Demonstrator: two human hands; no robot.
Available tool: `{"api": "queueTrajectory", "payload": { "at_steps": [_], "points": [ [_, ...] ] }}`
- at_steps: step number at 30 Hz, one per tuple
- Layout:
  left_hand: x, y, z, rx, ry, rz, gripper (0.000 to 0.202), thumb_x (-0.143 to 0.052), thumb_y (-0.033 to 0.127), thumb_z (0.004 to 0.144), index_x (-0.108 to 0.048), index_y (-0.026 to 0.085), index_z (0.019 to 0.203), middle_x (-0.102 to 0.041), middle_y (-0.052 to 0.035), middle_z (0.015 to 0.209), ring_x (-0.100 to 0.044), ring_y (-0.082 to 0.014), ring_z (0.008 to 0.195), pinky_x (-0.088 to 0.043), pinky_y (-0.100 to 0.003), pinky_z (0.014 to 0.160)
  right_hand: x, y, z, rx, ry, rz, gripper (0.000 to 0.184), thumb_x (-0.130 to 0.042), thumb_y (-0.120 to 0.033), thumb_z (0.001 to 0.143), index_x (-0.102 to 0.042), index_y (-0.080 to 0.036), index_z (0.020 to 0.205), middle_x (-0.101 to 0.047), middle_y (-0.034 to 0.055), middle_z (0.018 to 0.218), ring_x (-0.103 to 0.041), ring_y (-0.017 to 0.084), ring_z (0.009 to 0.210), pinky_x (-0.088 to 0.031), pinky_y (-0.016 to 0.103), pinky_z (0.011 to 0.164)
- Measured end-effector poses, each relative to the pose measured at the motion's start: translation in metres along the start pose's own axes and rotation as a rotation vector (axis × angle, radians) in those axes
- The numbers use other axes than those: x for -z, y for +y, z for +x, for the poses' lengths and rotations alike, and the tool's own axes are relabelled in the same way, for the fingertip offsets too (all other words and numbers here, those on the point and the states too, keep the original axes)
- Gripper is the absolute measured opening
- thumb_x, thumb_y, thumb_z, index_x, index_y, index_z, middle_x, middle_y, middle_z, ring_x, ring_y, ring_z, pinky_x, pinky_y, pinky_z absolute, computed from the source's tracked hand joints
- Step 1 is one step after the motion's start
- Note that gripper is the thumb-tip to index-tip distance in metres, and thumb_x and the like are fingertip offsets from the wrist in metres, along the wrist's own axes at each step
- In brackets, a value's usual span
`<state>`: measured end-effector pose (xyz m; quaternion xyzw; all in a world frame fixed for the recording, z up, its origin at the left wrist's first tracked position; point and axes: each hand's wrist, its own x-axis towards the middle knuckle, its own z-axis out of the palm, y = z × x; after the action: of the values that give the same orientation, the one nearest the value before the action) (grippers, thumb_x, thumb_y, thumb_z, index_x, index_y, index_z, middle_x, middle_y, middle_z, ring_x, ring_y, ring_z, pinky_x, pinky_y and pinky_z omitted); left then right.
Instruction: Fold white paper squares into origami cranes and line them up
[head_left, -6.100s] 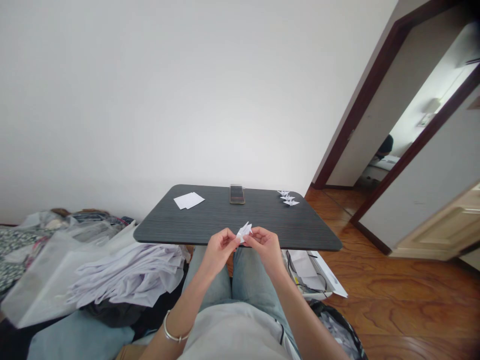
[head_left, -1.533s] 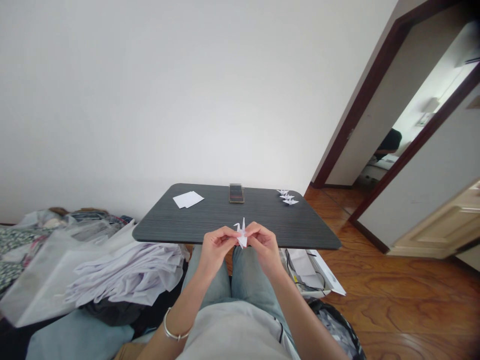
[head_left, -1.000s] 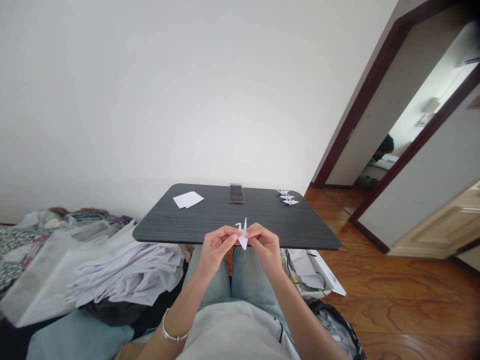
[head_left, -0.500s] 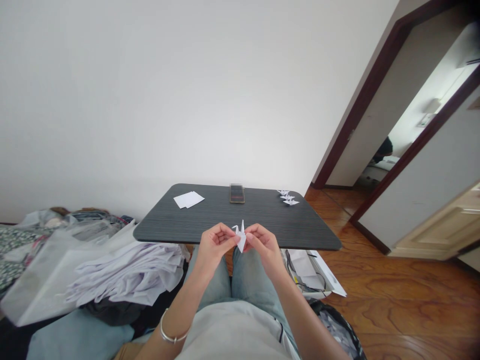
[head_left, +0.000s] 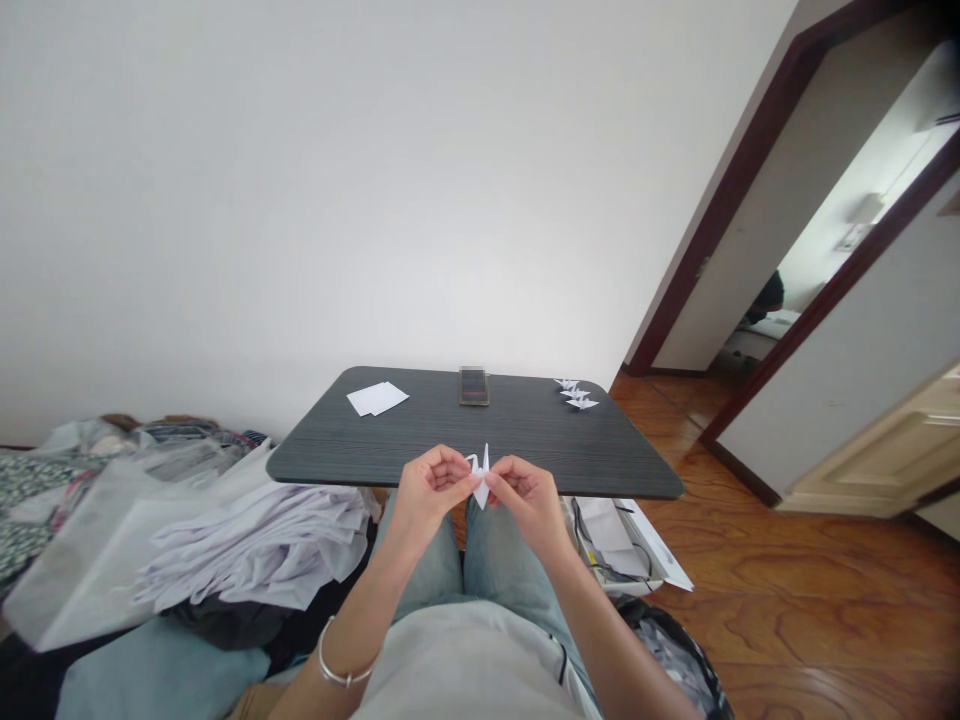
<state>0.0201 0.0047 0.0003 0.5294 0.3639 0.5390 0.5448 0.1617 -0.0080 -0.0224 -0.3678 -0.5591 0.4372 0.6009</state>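
Left hand [head_left: 433,488] and right hand [head_left: 526,492] each pinch, thumb to finger, the white origami crane [head_left: 481,490], held at the dark table's [head_left: 360,450] near edge, centre. Hazard: uneven pulling could tear it.

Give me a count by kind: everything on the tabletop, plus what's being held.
Held paper crane: 1
Paper cranes at the right: 3
White paper sheets showing: 2 (any underneath hidden)
Phone: 1
Total: 7

silver bangle [head_left: 347,680]; pale top [head_left: 472,660]; faded blue jeans [head_left: 491,560].
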Motion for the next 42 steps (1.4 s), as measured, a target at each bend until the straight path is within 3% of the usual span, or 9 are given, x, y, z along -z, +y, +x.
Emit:
{"api": "queueTrajectory", "payload": {
  "at_steps": [8,13,17,21,25,28,32,36,42],
  "points": [
    [0.001,-0.013,0.007,0.007,0.027,-0.070,0.030,-0.079,0.023,0.054,-0.054,0.016,0.069,-0.060,0.0034,0.060,-0.057,-0.0086,0.055,-0.045,-0.019,0.056,-0.001,0.009,0.005,-0.013,0.033,0.035,0.022,-0.065,-0.036,0.074,-0.060,-0.018,0.065,-0.058,-0.0019,0.053,-0.051,0.010,0.048,-0.043,0.021,0.046],
    [0.005,-0.024,0.007,-0.062,-0.135,-0.112,0.027,-0.065,0.033,0.073,-0.060,0.015,0.092,-0.067,-0.0053,0.081,-0.062,-0.0154,0.076,-0.050,-0.025,0.067,0.003,0.009,0.009,-0.045,0.045,0.113,0.023,-0.065,-0.037,0.074,-0.060,-0.017,0.064,-0.056,-0.0030,0.050,-0.048,0.008,0.044,-0.040,0.019,0.043],
    [0.004,-0.025,0.004,-0.112,-0.164,-0.029,0.022,-0.065,0.027,0.074,-0.064,0.014,0.092,-0.068,-0.0076,0.087,-0.062,-0.0167,0.081,-0.049,-0.026,0.072,0.005,0.007,0.008,-0.096,0.019,0.187,0.023,-0.065,-0.037,0.074,-0.059,-0.017,0.065,-0.054,-0.0044,0.048,-0.044,0.007,0.041,-0.036,0.017,0.040],
    [0.000,-0.028,0.003,-0.128,-0.109,0.066,0.016,-0.064,0.024,0.073,-0.066,0.014,0.085,-0.069,-0.0056,0.079,-0.062,-0.0154,0.069,-0.049,-0.025,0.065,0.003,0.008,0.008,-0.147,-0.020,0.223,0.023,-0.065,-0.037,0.074,-0.057,-0.017,0.069,-0.055,-0.0046,0.047,-0.044,0.006,0.038,-0.036,0.016,0.039],
    [0.000,-0.032,0.004,-0.221,0.086,0.250,0.012,-0.058,0.023,0.076,-0.065,0.015,0.082,-0.069,-0.0041,0.077,-0.063,-0.0153,0.067,-0.049,-0.023,0.060,0.001,0.008,0.007,-0.207,0.012,0.251,0.025,-0.065,-0.041,0.073,-0.055,-0.019,0.078,-0.058,-0.0047,0.051,-0.050,0.008,0.038,-0.036,0.016,0.037],
    [0.000,-0.032,0.003,-0.331,0.195,0.423,0.012,-0.054,0.020,0.078,-0.066,0.017,0.083,-0.068,-0.0030,0.079,-0.062,-0.0145,0.069,-0.049,-0.023,0.062,0.001,0.008,0.004,-0.281,-0.094,0.261,0.028,-0.060,-0.044,0.076,-0.056,-0.017,0.071,-0.060,-0.0013,0.055,-0.052,0.007,0.041,-0.036,0.015,0.037],
    [0.002,-0.030,0.001,-0.400,0.153,0.533,0.015,-0.052,0.018,0.079,-0.065,0.019,0.084,-0.066,-0.0030,0.080,-0.060,-0.0143,0.072,-0.047,-0.023,0.062,0.001,0.009,0.003,-0.309,-0.155,0.264,0.027,-0.063,-0.040,0.075,-0.059,-0.015,0.067,-0.058,-0.0013,0.054,-0.049,0.006,0.040,-0.034,0.015,0.037],
    [0.009,-0.031,0.007,-0.220,0.096,0.274,0.022,-0.050,0.020,0.079,-0.062,0.018,0.097,-0.066,-0.0064,0.094,-0.060,-0.0166,0.082,-0.047,-0.025,0.067,0.005,0.010,0.004,-0.255,-0.085,0.250,0.026,-0.064,-0.039,0.075,-0.057,-0.016,0.063,-0.054,-0.0035,0.051,-0.044,0.006,0.039,-0.032,0.017,0.038],
    [0.014,-0.034,0.014,0.258,-0.143,-0.203,0.037,-0.054,0.047,0.077,-0.063,0.012,0.084,-0.065,-0.0065,0.075,-0.057,-0.0130,0.062,-0.040,-0.020,0.048,0.012,0.009,0.004,-0.235,-0.186,0.219,0.024,-0.063,-0.036,0.075,-0.058,-0.016,0.063,-0.048,-0.0052,0.046,-0.036,0.006,0.037,-0.027,0.019,0.038]
  ]
}}
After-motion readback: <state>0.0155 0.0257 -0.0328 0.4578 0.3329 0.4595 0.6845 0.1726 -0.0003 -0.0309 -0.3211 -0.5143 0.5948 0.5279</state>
